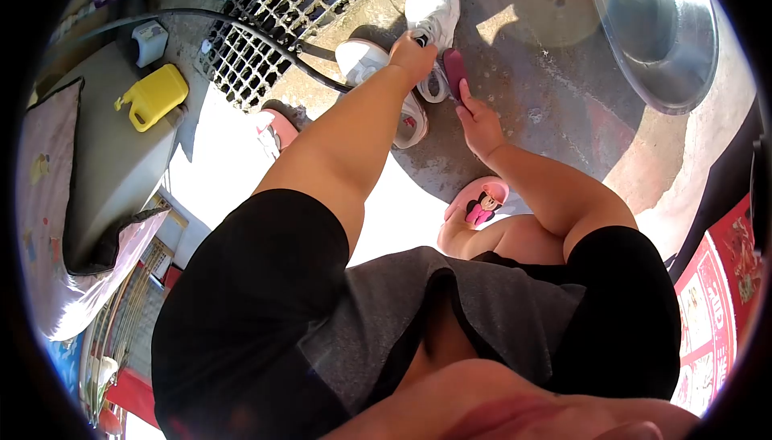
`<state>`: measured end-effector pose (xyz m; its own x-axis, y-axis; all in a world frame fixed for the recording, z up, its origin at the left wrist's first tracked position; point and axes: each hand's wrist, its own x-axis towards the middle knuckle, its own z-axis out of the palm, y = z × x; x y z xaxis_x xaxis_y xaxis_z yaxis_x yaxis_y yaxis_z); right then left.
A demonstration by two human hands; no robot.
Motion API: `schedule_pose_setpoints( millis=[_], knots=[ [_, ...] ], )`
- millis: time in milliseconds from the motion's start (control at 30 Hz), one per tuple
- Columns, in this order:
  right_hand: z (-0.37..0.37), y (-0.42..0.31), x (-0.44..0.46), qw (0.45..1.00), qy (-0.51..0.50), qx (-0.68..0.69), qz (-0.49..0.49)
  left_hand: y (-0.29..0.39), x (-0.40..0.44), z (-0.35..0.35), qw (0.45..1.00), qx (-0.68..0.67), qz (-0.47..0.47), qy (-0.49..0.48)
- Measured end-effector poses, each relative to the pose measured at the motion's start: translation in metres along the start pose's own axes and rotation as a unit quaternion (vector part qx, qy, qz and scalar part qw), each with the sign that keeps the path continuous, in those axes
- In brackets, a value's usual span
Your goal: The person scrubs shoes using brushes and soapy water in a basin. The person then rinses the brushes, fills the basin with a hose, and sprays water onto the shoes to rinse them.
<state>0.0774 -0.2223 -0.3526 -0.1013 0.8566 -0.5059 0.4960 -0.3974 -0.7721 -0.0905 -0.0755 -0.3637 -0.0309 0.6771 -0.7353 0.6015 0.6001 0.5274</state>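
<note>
My left hand (pixel 414 58) is closed around a black tip that looks like the end of the black hose (pixel 241 28), which runs in from the left and passes under my forearm. Directly by it is a white sneaker (pixel 433 6) on the wet concrete. My right hand (pixel 482 122) grips a scrub brush (pixel 455 74) with a dark red back, held against the sneaker's side near its opening. A second white sneaker (pixel 359 60) lies to the left, partly hidden under my left forearm. Its opening shows below my left hand.
A large metal basin (pixel 698 78) stands at the upper right. A metal drain grate (pixel 265 34) is at the upper left, with a yellow jug (pixel 157 96) to its left. My feet wear pink slippers (pixel 489 191). A red-and-white printed box or panel (pixel 708 311) is at right.
</note>
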Motion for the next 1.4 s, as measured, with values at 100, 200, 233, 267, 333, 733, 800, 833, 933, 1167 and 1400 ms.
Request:
schedule_pose_setpoints(
  millis=[100,200,233,267,333,733,800,833,933,1167,1400],
  knots=[
    [-0.006,-0.028,0.075,0.994,0.084,-0.074,0.005,-0.011,0.008,0.006,0.999,-0.05,0.005,-0.02],
    [-0.017,-0.058,0.154,0.986,0.159,-0.045,0.031,-0.008,0.011,0.005,0.998,-0.053,-0.019,-0.012],
    [-0.016,-0.063,0.156,0.982,0.185,-0.033,0.02,-0.016,0.019,0.01,0.997,-0.062,-0.029,-0.017],
    [-0.013,-0.064,0.152,0.977,0.211,-0.022,0.013,-0.018,0.019,0.011,0.997,-0.062,-0.03,-0.021],
    [0.005,-0.026,0.095,0.995,0.082,-0.059,0.015,-0.023,0.02,0.012,0.997,-0.062,-0.03,-0.028],
    [-0.016,-0.043,0.134,0.987,0.121,-0.079,-0.071,-0.03,0.028,0.012,0.996,-0.078,-0.017,-0.043],
    [-0.001,-0.018,0.06,0.994,0.063,-0.068,-0.065,-0.033,0.032,0.012,0.992,-0.102,-0.04,-0.064],
    [-0.006,-0.019,0.059,0.993,0.06,-0.083,-0.051,-0.032,0.026,0.014,0.995,-0.093,0.009,-0.02],
    [-0.014,-0.034,0.086,0.989,0.075,-0.123,-0.007,-0.024,0.018,0.012,0.992,-0.125,0.021,-0.014],
    [-0.007,-0.03,0.098,0.986,0.08,-0.149,-0.015,-0.042,0.031,0.018,0.993,-0.105,-0.022,-0.045],
    [-0.035,-0.046,0.141,0.975,0.051,-0.216,0.022,-0.008,0.012,0.011,0.999,-0.033,-0.001,-0.02]
  ],
)
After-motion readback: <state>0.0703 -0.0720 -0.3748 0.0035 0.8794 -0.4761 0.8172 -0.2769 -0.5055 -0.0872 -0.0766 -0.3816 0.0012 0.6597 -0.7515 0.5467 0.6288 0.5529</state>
